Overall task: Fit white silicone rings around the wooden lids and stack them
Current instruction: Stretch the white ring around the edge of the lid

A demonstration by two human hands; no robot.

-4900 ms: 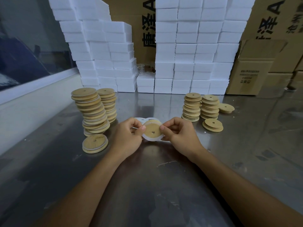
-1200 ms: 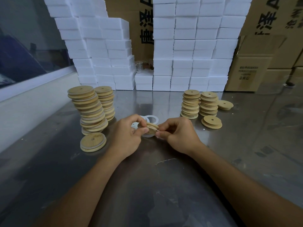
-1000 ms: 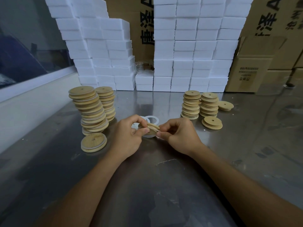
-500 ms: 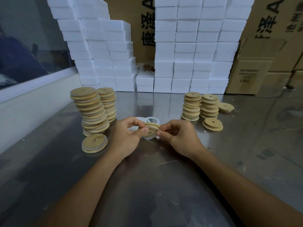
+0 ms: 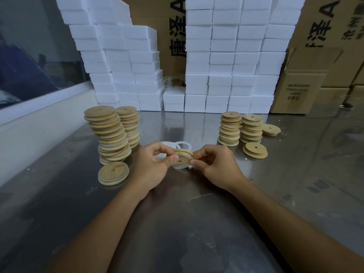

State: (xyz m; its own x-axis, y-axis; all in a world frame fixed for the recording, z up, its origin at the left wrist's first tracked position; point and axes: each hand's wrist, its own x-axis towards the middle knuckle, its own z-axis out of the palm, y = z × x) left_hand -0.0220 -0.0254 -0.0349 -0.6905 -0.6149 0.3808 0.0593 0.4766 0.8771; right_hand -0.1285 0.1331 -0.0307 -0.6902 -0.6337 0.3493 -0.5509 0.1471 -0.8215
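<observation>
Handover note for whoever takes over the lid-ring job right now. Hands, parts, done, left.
Left hand and right hand: both pinch one wooden lid, white ring partly on it.
Spare rings lie just behind the hands.
Done: two tall ringed stacks and a single ringed lid on the left.
Left: seat this ring, stack it, then the bare lids on the right.
</observation>
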